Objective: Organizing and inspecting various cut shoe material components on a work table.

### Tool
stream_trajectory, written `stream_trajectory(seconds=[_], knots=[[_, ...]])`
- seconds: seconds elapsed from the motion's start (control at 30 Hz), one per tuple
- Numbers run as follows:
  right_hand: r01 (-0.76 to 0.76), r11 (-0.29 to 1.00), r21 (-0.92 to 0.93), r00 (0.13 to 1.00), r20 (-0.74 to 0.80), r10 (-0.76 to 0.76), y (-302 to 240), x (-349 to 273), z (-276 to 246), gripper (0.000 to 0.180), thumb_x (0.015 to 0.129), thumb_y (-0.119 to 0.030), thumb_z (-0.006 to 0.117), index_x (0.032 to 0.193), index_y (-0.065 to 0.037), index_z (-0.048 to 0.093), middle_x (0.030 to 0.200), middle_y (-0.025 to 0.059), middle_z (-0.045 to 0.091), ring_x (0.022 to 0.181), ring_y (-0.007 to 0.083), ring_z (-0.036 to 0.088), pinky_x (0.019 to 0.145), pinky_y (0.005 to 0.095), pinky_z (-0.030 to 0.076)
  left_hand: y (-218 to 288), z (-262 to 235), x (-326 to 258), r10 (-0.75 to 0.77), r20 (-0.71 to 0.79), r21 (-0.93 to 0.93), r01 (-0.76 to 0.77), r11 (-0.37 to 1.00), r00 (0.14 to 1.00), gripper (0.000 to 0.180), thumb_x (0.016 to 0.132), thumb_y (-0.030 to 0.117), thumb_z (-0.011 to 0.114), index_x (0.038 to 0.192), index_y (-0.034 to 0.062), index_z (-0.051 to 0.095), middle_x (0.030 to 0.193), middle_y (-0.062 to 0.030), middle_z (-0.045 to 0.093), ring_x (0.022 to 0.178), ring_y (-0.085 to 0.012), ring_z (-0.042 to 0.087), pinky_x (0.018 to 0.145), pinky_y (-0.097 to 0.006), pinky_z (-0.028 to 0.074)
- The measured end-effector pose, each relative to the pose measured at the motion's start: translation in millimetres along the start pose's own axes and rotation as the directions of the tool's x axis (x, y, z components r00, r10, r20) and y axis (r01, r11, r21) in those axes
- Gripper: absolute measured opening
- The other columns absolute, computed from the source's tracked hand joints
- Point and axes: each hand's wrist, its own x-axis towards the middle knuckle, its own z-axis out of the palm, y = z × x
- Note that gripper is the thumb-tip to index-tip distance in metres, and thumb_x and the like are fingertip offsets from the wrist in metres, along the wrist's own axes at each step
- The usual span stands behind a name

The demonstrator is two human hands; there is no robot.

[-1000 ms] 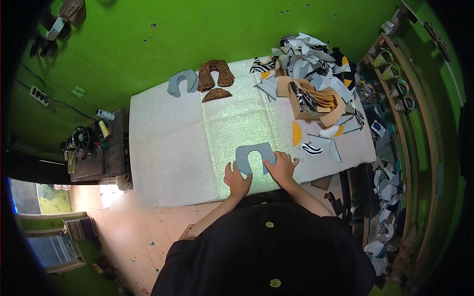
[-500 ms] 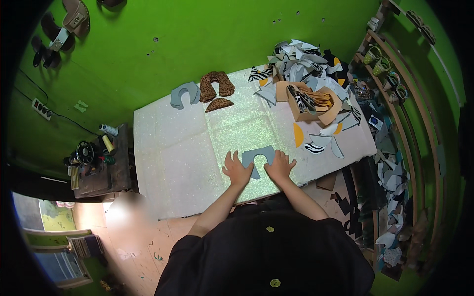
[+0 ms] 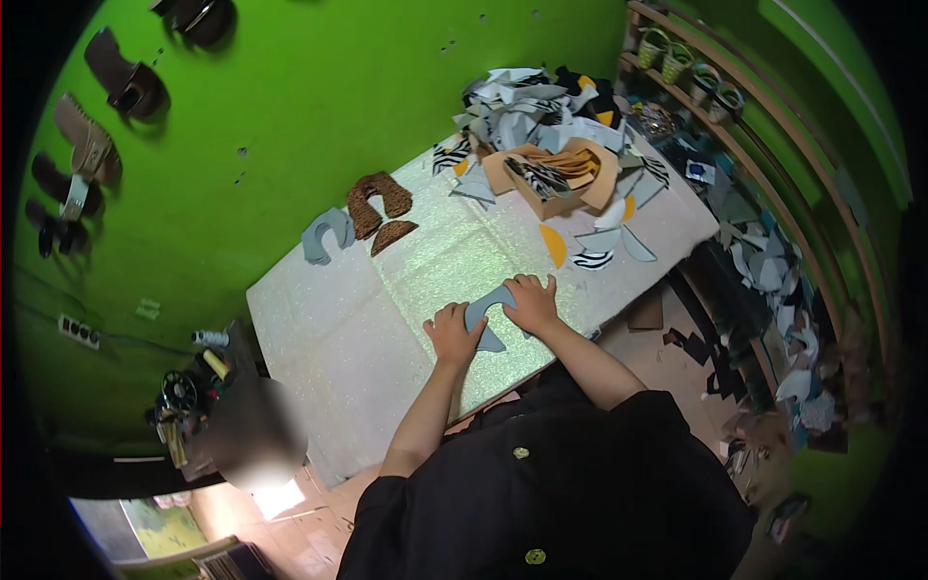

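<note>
A grey U-shaped cut piece (image 3: 480, 313) lies near the front edge of the white-covered table, its curve away from me. My left hand (image 3: 452, 334) is on its left arm, with the thumb at the inner edge and the fingers bent at the outer side. On its right arm rests my right hand (image 3: 532, 305), thumb toward the opening and little finger sticking out. Part of the piece is hidden under both hands. Farther back lie grey U-shaped pieces (image 3: 311, 242), brown spotted U-shaped pieces (image 3: 362, 215) and a brown spotted half-round piece (image 3: 393, 235).
An open cardboard box (image 3: 551, 205) of orange and zebra-striped pieces stands at the table's far right, before a heap of scraps (image 3: 517, 104). Loose half-round cutoffs (image 3: 552, 246) lie nearby. A sewing machine (image 3: 180, 391) stands left. Shoes (image 3: 92, 145) hang on the green wall; a wooden rack (image 3: 773, 164) lines the right.
My view has turned, so the table appears tilted. My fingers, spread wide before, are now bent closer around the grey piece, and the right hand sits farther up its arm.
</note>
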Motion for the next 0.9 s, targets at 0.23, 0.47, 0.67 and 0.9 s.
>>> stream_trajectory(seconds=[0.23, 0.47, 0.67, 0.9], knots=[[-0.021, 0.999, 0.045, 0.994, -0.110, 0.026, -1.3, -7.5, 4.8, 0.053, 0.078, -0.032, 0.063, 0.127, -0.017, 0.049, 0.127, 0.0075, 0.045, 0.120, 0.0234, 0.040, 0.099, 0.0568, 0.020, 4.5, 2.9, -3.4, 0.036, -0.100, 0.002, -0.036, 0.999, 0.994, 0.049, 0.077, 0.041, 0.064, 0.115, 0.0109, 0.058, 0.116, -0.0088, 0.054, 0.111, -0.0249, 0.046, 0.095, -0.046, 0.024], [-0.095, 0.995, -0.020, 0.995, 0.034, 0.096, -6.5, -6.4, 3.5, 0.062, 0.079, -0.032, 0.060, 0.135, -0.018, 0.038, 0.134, 0.0109, 0.039, 0.123, 0.0257, 0.035, 0.100, 0.0561, 0.020, 7.6, 7.8, -0.8, -0.012, -0.082, -0.004, 0.012, 1.000, 0.997, 0.047, 0.073, 0.037, 0.067, 0.111, 0.0110, 0.060, 0.114, -0.0088, 0.054, 0.109, -0.0261, 0.047, 0.094, -0.045, 0.025], [-0.098, 0.994, 0.057, 0.991, -0.082, 0.102, -4.3, -14.4, 13.1, 0.065, 0.078, -0.036, 0.061, 0.134, -0.014, 0.037, 0.133, 0.0141, 0.037, 0.125, 0.0281, 0.033, 0.100, 0.0593, 0.019, 8.8, 11.6, 4.9, -0.089, -0.021, 0.042, 0.090, 0.995, 0.996, 0.053, 0.070, 0.038, 0.069, 0.112, 0.0080, 0.056, 0.117, -0.0101, 0.053, 0.112, -0.0280, 0.046, 0.092, -0.046, 0.027], [-0.250, 0.968, 0.031, 0.962, -0.103, 0.252, 6.1, -30.5, 5.7, 0.048, 0.079, -0.041, 0.060, 0.111, -0.007, 0.053, 0.112, 0.0076, 0.048, 0.110, 0.0231, 0.041, 0.097, 0.0513, 0.020, 16.7, 11.7, -8.5, -0.472, -0.042, -0.101, 0.466, 0.879, 0.881, 0.075, 0.066, 0.050, 0.071, 0.121, 0.0041, 0.048, 0.122, -0.0175, 0.045, 0.118, -0.0330, 0.038, 0.096, -0.049, 0.024]])
